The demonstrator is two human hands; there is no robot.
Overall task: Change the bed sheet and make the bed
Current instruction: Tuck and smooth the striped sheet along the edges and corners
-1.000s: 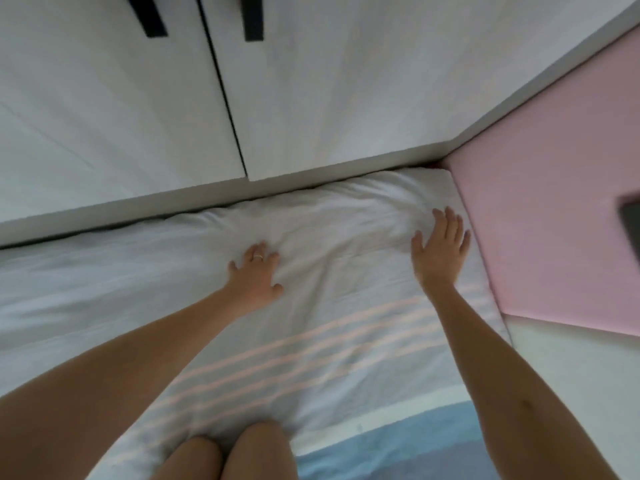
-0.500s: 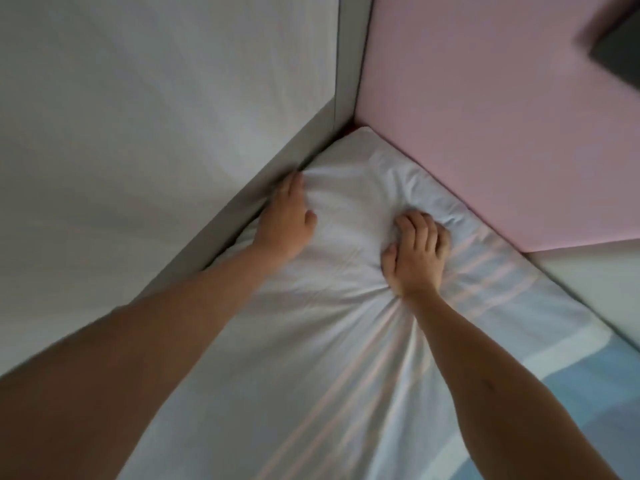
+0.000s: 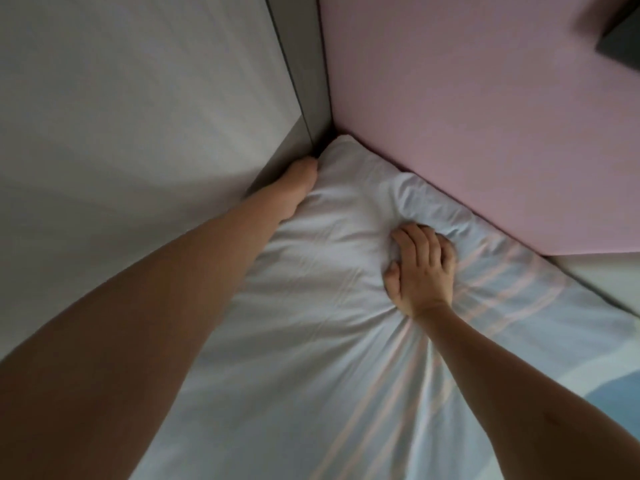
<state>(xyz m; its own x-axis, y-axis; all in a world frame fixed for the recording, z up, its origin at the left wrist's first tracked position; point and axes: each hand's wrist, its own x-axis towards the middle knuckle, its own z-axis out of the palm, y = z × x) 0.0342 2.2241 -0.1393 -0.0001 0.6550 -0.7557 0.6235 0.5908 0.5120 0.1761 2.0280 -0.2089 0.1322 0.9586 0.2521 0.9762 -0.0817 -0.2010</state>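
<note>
The bed sheet point(image 3: 311, 341) fills the lower half of the frame, white with pale pink stripes running to the lower right and a blue band just showing at the right edge, and it lies spread right up into the corner at top centre. The white cabinet panel point(image 3: 138, 116) takes the upper left and the pink panel point(image 3: 485, 116) the upper right, and they meet at that corner. Here is the change: a second ago both hands lay flat on the sheet, and half a second ago the left fingers still showed at the cabinet edge. Now the left hand point(image 3: 298, 188) has gone down into the gap beside the cabinet, just short of the corner, with its fingers out of sight, so I cannot tell whether it grips anything. That looks like the corner tuck under way, meaning the fresh sheet is on and is being secured. The left forearm point(image 3: 156, 323) stretches long from lower left, almost straight. The right forearm point(image 3: 519, 375) comes in from lower right. The right hand point(image 3: 420, 268) sits near the pink panel, knuckles up and fingers curled into a bunched fold of sheet, creases fanning out from it. A dark object point(image 3: 620, 39) blurs in the top right corner, too unclear to name.
</note>
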